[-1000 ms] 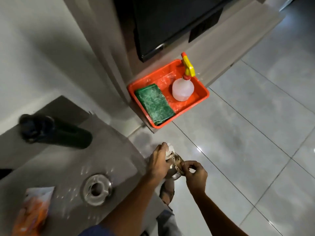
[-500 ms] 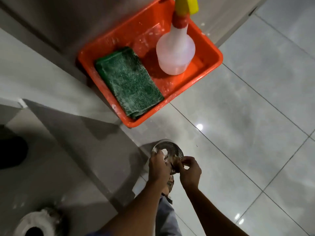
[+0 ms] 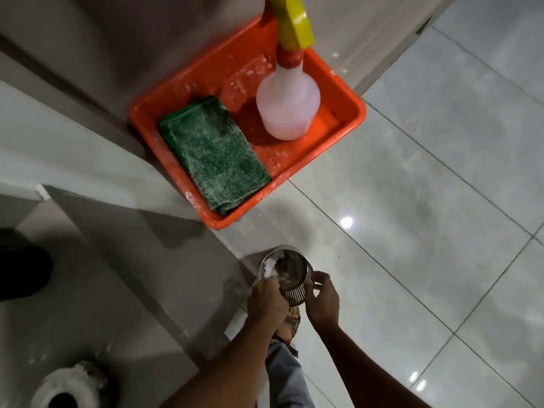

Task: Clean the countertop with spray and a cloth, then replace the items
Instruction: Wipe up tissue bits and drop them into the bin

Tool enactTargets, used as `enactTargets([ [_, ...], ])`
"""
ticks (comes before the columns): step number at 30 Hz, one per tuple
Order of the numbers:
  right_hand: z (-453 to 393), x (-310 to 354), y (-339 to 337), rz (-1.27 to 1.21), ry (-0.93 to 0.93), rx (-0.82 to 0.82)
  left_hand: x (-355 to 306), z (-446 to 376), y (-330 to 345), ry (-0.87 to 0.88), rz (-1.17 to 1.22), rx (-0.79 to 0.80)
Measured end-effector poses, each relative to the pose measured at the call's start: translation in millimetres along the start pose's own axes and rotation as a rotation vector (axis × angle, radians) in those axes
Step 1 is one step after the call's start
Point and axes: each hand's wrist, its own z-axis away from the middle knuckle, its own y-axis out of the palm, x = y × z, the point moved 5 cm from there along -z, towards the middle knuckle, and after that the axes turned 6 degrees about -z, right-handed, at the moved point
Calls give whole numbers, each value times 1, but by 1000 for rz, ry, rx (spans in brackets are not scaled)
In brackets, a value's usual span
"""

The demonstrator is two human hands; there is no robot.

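Clearing step: left hand and right hand both grip the perforated steel strainer cup. Next: grab folded green cloth and translucent spray bottle.

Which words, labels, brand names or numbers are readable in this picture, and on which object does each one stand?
None: no text can be read in this view.
Spray bottle: plain pale body, no label visible.
Orange tray: no print visible.
Green cloth: no tag visible.
Metal strainer held by the left hand and the right hand: no marking visible.
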Motion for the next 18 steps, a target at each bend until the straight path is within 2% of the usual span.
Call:
enactTargets([
  [6,38,48,-32,51,-114,23,-18,44,-42,93,35,-93],
  [10,75,92,-51,115,-276,60,-19,86,-82,189,40,-216],
  [18,157,193,-52,106,-466,103,31,182,-159,271,169,-496],
])
